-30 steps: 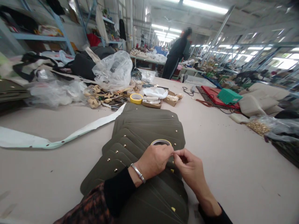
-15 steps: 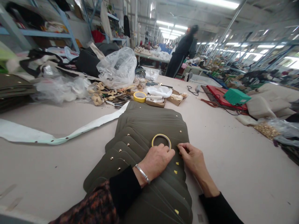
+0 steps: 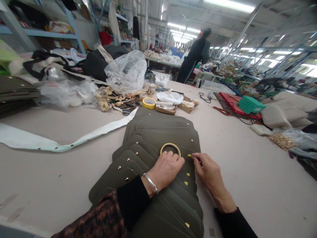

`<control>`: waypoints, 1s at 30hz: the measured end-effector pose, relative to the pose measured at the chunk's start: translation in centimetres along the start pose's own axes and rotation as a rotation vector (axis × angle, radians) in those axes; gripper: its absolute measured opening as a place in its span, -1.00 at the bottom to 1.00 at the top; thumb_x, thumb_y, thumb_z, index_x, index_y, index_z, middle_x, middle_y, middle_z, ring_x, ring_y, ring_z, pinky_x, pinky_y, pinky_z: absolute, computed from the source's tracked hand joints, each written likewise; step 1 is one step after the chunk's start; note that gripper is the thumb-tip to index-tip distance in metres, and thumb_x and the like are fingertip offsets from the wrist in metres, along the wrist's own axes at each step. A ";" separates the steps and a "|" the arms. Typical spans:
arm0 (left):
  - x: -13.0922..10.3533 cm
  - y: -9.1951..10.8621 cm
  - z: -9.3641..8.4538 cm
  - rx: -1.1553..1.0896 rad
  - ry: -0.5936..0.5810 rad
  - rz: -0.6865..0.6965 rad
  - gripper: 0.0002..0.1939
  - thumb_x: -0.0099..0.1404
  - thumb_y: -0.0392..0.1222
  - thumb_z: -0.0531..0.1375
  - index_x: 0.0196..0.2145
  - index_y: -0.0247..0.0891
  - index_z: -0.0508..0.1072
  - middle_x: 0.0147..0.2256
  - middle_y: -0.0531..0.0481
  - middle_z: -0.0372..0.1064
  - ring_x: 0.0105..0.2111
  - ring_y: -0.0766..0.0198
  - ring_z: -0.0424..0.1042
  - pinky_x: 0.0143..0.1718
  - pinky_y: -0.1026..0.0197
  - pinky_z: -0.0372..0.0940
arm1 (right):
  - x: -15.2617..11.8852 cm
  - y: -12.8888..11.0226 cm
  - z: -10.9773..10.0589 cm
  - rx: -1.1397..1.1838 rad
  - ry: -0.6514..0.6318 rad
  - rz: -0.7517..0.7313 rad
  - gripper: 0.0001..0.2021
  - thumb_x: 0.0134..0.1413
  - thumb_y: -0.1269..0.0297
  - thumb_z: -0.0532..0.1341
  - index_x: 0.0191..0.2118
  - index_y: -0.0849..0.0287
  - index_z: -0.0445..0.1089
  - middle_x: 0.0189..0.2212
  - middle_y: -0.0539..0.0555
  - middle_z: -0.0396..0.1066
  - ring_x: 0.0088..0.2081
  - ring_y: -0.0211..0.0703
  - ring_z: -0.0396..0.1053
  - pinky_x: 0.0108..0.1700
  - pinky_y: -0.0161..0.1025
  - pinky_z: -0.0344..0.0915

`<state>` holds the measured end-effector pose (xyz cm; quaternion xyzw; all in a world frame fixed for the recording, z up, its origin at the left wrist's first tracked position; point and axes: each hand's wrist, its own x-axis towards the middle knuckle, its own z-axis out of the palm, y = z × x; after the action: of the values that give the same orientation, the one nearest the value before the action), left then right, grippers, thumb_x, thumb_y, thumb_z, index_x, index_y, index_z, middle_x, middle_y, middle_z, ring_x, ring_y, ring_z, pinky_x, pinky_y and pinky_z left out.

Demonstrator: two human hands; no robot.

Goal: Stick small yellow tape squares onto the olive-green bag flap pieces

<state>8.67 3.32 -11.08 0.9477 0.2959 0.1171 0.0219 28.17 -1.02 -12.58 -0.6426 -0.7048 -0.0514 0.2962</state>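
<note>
Fanned-out dark olive panels (image 3: 158, 132), dotted with metal studs, overlap in a stack in front of me. My left hand (image 3: 166, 170), with a bracelet on its wrist, rests on the stack, its fingers closed on the lower rim of a thin roll of yellow tape (image 3: 170, 144). At the stack's right edge, my right hand (image 3: 207, 170) pinches thumb against forefinger at a small piece of yellow tape (image 3: 189, 155). More yellow tape bits (image 3: 186, 183) stick to the panels below it.
A white strip (image 3: 74, 144) with dark holes stretches leftward from the stack. Beyond the panels are a second yellow tape roll (image 3: 149, 103), small boxes of metal parts (image 3: 187, 104) and plastic bags (image 3: 126, 71). A green box (image 3: 251, 105) lies at right. A person (image 3: 193, 56) stands farther back.
My right hand has shifted slightly right and down, leaving more of the yellow tape piece showing at its fingertips. My left hand stays on the tape roll.
</note>
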 end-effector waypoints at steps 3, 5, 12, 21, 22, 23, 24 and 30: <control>0.2 -0.1 0.1 0.011 0.007 -0.005 -0.89 0.35 -0.36 -0.01 -0.24 -0.25 0.28 -0.31 -0.04 0.31 -0.30 0.14 0.27 -0.25 0.08 0.25 | 0.1 -0.3 0.5 -0.101 -0.091 -0.138 -0.78 0.24 0.36 0.00 -0.26 0.18 0.39 -0.34 0.14 0.47 -0.28 -0.13 0.43 -0.16 -0.23 0.33; 0.3 -0.2 0.1 -0.001 0.010 0.001 -0.89 0.35 -0.36 0.00 -0.24 -0.25 0.28 -0.31 -0.04 0.30 -0.30 0.14 0.27 -0.25 0.09 0.25 | 0.6 -0.6 1.1 -0.185 -0.128 -0.072 -0.78 0.22 0.40 0.01 -0.27 0.20 0.41 -0.36 0.16 0.47 -0.31 -0.11 0.43 -0.20 -0.23 0.33; 0.2 -0.8 -1.1 -0.108 0.070 0.065 -0.85 0.40 -0.33 -0.06 -0.24 -0.25 0.28 -0.28 -0.03 0.29 -0.27 0.19 0.26 -0.27 0.19 0.27 | 2.1 -1.2 0.9 -0.195 -0.313 0.246 -0.80 0.10 0.37 0.09 -0.39 0.18 0.48 -0.43 0.14 0.53 -0.36 -0.08 0.47 -0.32 -0.25 0.27; 0.1 -1.5 -1.1 -0.279 0.165 0.111 -0.82 0.44 -0.23 -0.06 -0.14 -0.23 0.32 -0.29 0.02 0.37 -0.26 0.27 0.38 -0.20 0.22 0.34 | -0.1 -1.8 -1.9 0.232 -0.385 0.253 -0.81 0.10 0.29 0.11 -0.33 0.12 0.49 -0.39 0.06 0.54 -0.35 -0.11 0.47 -0.31 -0.23 0.32; 0.0 -1.5 -1.0 -0.321 0.176 0.114 -0.81 0.44 -0.22 -0.04 -0.06 -0.22 0.30 -0.25 0.02 0.39 -0.22 0.27 0.40 -0.15 0.22 0.34 | -0.1 -2.2 -2.0 0.300 -0.302 0.250 -0.80 0.13 0.28 0.10 -0.25 0.13 0.48 -0.34 0.07 0.54 -0.32 -0.12 0.47 -0.27 -0.23 0.34; 0.0 -1.5 -1.0 -0.361 0.188 0.118 -0.76 0.44 -0.23 -0.02 0.03 -0.21 0.25 -0.20 0.02 0.41 -0.18 0.28 0.41 -0.10 0.22 0.34 | -0.1 -2.7 -2.2 0.359 -0.220 0.230 -0.79 0.15 0.27 0.10 -0.19 0.13 0.46 -0.29 0.08 0.53 -0.29 -0.13 0.46 -0.24 -0.23 0.35; -0.1 -1.5 -1.0 -0.394 0.200 0.122 -0.68 0.43 -0.23 0.00 0.11 -0.21 0.17 -0.14 0.00 0.41 -0.13 0.29 0.41 -0.06 0.22 0.33 | 0.0 -3.1 -2.3 0.401 -0.157 0.188 -0.78 0.17 0.26 0.09 -0.15 0.14 0.44 -0.25 0.09 0.52 -0.27 -0.14 0.46 -0.21 -0.24 0.36; -0.5 -1.0 -1.2 -0.472 0.243 0.105 -0.59 0.42 -0.20 0.01 0.19 -0.23 0.06 0.00 -0.07 0.38 -0.04 0.27 0.41 0.00 0.18 0.33 | 0.0 -4.6 -2.6 0.314 -0.055 -0.135 -0.83 0.19 0.41 0.07 -0.18 0.13 0.39 -0.27 0.09 0.48 -0.21 -0.18 0.43 -0.14 -0.25 0.35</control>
<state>7.50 3.82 -10.15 0.9095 0.2114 0.2968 0.2003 24.76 -2.97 -8.98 -0.5407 -0.7537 0.0569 0.3693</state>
